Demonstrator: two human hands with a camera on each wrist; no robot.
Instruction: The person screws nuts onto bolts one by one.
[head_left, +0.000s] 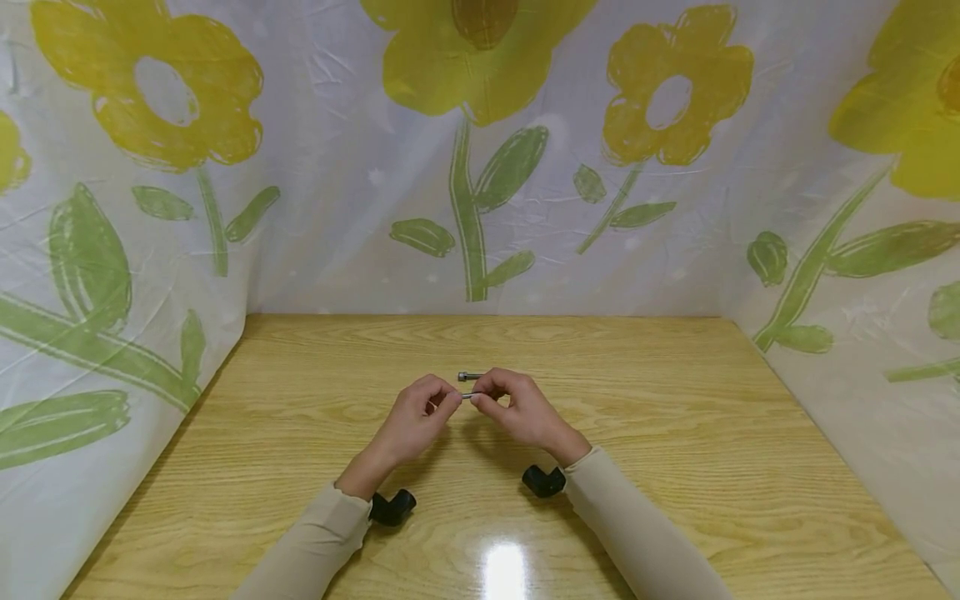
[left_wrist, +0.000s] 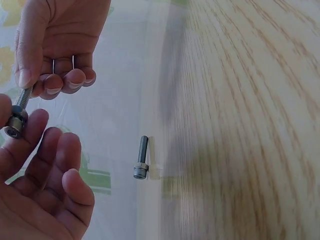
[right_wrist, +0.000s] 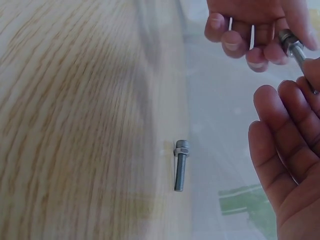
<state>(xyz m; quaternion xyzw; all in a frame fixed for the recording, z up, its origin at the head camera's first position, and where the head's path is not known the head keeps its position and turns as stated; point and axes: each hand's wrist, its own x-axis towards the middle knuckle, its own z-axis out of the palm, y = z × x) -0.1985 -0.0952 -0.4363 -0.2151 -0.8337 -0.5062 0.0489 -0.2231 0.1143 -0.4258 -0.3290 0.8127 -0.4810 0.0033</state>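
A metal bolt (left_wrist: 22, 100) with a nut near its socket head is held between both hands above the table. My left hand (head_left: 416, 418) pinches the head and nut end between thumb and index finger. The thumb and index finger of my right hand (head_left: 525, 410) grip the threaded end of the same bolt. In the right wrist view its shank (right_wrist: 298, 55) slants down to the right thumb. Just beyond the hands, a second bolt (head_left: 467, 377) lies on the table, a nut (right_wrist: 181, 150) close under its head. The right hand hides part of it in the head view.
The wood-grain table (head_left: 637, 367) is bounded by a white cloth (head_left: 330, 208) with yellow flowers at the back and sides. A black fitting (head_left: 393, 507) is by the left cuff, and another black piece (head_left: 543, 481) is by the right cuff.
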